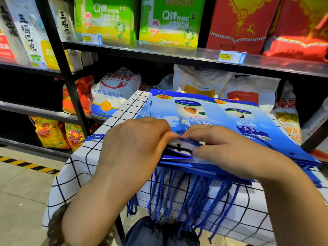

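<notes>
A stack of flat blue paper gift bags [209, 114] lies on a small table covered with a white black-checked cloth [99, 157]. Their blue rope handles [191, 196] hang over the near edge. My left hand [134, 144] and my right hand [223, 148] meet at the near edge of the top bag. Both pinch its mouth, which is parted a little and shows a white and dark inner fold [181, 148]. A bead bracelet [56, 226] sits on my left wrist.
Black store shelves [159, 52] stand right behind the table, holding green and red rice boxes above and flour and rice sacks [113, 93] below. Price tags [230, 57] hang on the shelf edge. A yellow-black hazard stripe [26, 164] marks the tiled floor at left.
</notes>
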Motion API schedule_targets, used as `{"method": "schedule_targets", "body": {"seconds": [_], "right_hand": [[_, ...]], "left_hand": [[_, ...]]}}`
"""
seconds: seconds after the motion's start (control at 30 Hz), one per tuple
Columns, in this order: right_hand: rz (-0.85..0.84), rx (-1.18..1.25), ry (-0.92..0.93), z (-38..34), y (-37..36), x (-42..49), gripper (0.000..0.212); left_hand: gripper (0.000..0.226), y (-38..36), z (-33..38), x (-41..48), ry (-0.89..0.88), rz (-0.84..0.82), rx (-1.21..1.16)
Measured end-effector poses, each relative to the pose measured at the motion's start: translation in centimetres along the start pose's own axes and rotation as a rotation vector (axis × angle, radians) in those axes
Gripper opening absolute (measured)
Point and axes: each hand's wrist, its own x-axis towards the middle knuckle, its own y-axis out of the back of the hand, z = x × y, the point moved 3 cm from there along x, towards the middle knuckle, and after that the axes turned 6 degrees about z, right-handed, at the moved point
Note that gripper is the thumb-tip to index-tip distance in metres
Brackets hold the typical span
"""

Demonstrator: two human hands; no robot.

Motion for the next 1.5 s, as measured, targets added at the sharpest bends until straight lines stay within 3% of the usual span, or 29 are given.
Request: {"method": "schedule_targets", "body": {"seconds": [0.07, 0.17, 0.27, 0.43, 0.6, 0.67, 0.73, 0.8, 0.87, 0.93, 1.0, 1.07, 1.17, 1.3, 1.4, 1.43, 1.5], "right_hand": [[-0.027, -0.130, 0.017, 0.0, 0.0, 0.2, 0.021], [-0.025, -0.213, 0.050, -0.6, -0.3, 0.7, 0.026], [0.011, -0.201, 0.077, -0.8, -0.5, 1.1, 0.019], [0.060, -0.225, 0.103, -1.0, -0.9, 1.4, 0.021], [0.103, -0.271, 0.079, -0.5, -0.7, 1.2, 0.037], [0.109, -0.324, 0.070, -0.3, -0.6, 1.2, 0.029], [0.124, -0.244, 0.049, -0.1, -0.3, 1.0, 0.007], [0.086, -0.087, 0.002, 0.0, -0.1, 0.7, 0.031], [-0.001, 0.052, -0.010, 0.0, -0.2, 0.6, 0.041], [-0.056, 0.100, 0.010, 0.0, -0.7, 0.8, 0.032], [-0.071, -0.038, 0.041, -0.1, -1.3, 1.3, 0.022], [-0.045, -0.129, 0.027, 0.1, -1.6, 1.6, 0.012], [0.073, -0.142, -0.001, 0.4, -1.3, 1.5, 0.024], [0.217, -0.251, -0.006, 0.9, -1.2, 1.2, 0.028], [0.273, -0.221, 0.014, 1.4, -0.8, 0.2, 0.009], [0.252, -0.181, 0.012, 1.5, -0.6, -0.3, 0.017], [0.127, -0.096, 0.005, 1.5, -0.5, -1.6, 0.060]], "left_hand": [[0.016, 0.4, 0.1, -0.1, 0.043, 0.064, -0.031], [0.034, 0.9, 0.8, -0.4, 0.145, 0.050, -0.092], [0.047, 0.2, 1.6, -0.7, 0.146, -0.107, 0.186], [0.016, -0.8, 2.1, -0.7, 0.064, -0.218, 0.377], [0.023, -0.5, 1.6, -0.9, 0.030, -0.264, 0.226], [0.024, -0.1, 1.0, -1.2, 0.045, -0.261, 0.136], [0.023, 0.1, 0.6, -1.5, 0.016, -0.213, 0.082], [0.023, 0.0, 0.3, -1.7, 0.032, -0.199, 0.009], [0.025, -0.5, -0.2, -1.8, 0.055, -0.217, -0.037], [0.027, -0.7, -0.6, -2.0, 0.074, -0.196, -0.062], [0.031, -0.7, -0.7, -2.1, 0.116, -0.190, -0.089], [0.027, -0.6, -0.9, -2.2, 0.144, -0.155, -0.105], [0.025, -0.6, -1.0, -2.3, 0.135, -0.154, -0.109], [0.039, -0.5, -1.2, -2.2, 0.140, -0.221, -0.129], [0.041, -0.8, -1.0, -2.4, 0.066, -0.294, -0.078], [0.041, -0.9, -1.0, -2.5, 0.047, -0.297, -0.070], [0.045, -0.9, -1.2, -2.4, 0.040, -0.273, -0.094]]}}
